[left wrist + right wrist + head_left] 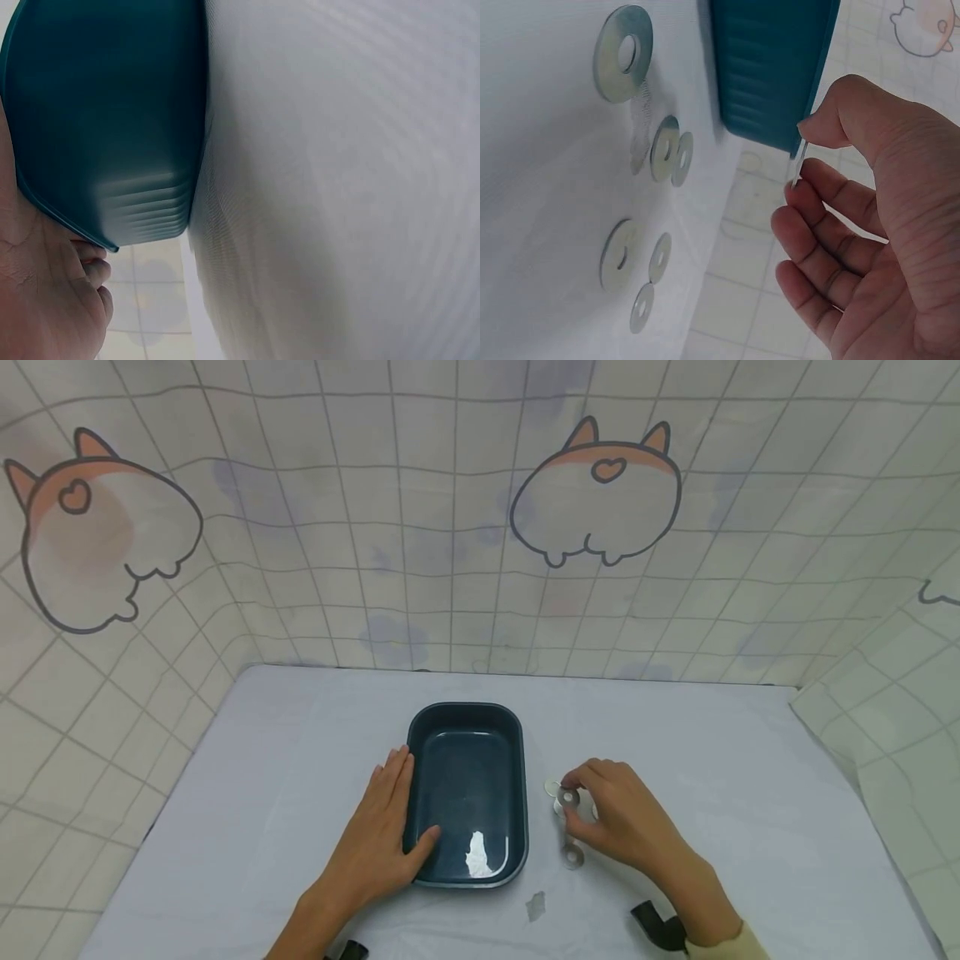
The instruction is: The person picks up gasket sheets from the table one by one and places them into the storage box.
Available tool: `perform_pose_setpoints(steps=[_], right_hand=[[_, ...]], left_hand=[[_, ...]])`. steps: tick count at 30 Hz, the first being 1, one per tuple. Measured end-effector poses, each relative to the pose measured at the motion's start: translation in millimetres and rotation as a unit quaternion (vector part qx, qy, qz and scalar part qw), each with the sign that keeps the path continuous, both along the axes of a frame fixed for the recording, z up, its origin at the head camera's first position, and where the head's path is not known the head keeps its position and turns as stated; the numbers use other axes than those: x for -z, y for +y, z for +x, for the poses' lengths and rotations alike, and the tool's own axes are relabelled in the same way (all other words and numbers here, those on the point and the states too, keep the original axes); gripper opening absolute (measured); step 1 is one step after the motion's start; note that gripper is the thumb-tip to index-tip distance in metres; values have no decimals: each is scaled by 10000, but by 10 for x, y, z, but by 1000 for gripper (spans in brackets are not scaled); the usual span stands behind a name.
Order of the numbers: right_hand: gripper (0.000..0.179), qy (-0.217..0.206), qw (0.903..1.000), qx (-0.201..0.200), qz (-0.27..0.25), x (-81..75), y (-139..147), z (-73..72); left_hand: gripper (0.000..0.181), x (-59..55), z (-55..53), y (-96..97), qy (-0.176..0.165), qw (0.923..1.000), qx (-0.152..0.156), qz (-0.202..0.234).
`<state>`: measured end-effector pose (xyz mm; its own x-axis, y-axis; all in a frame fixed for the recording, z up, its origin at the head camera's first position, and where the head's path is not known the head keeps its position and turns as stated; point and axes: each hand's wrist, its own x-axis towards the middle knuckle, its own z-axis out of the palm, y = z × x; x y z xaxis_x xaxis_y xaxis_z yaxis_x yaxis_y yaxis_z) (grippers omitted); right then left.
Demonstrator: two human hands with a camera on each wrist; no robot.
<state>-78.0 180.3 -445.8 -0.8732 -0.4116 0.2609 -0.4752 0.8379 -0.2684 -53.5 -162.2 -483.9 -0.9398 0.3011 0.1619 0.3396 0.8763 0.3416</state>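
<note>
The right hand (615,814) clamps a metal washer (800,165), seen edge-on, between thumb and fingers near a teal tray (465,789) on the worktop (300,727); the left hand (375,839), fingers straight, touches the tray. Loose washers (609,60) lie partly hidden in the head view.

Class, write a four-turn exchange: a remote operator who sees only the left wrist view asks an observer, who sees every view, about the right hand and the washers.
Operator: My left wrist view shows the left hand against the tray. What is the right hand doing?
Observer: It pinches a flat washer between thumb and fingertips.
Operator: Are any other washers lying about?
Observer: Yes, the right wrist view shows six more lying on the white surface.
</note>
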Motion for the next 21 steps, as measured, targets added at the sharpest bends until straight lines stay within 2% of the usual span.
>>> perform_pose_setpoints(steps=[9,21], right_hand=[[24,89,9998,-169,15,-73,-73,-69],[23,137,9989,-454,-26,-182,-199,-152]], left_hand=[[101,7,-2,-1,-19,10000,-12,-45],[100,27,5,5,162,9999,-9,-51]])
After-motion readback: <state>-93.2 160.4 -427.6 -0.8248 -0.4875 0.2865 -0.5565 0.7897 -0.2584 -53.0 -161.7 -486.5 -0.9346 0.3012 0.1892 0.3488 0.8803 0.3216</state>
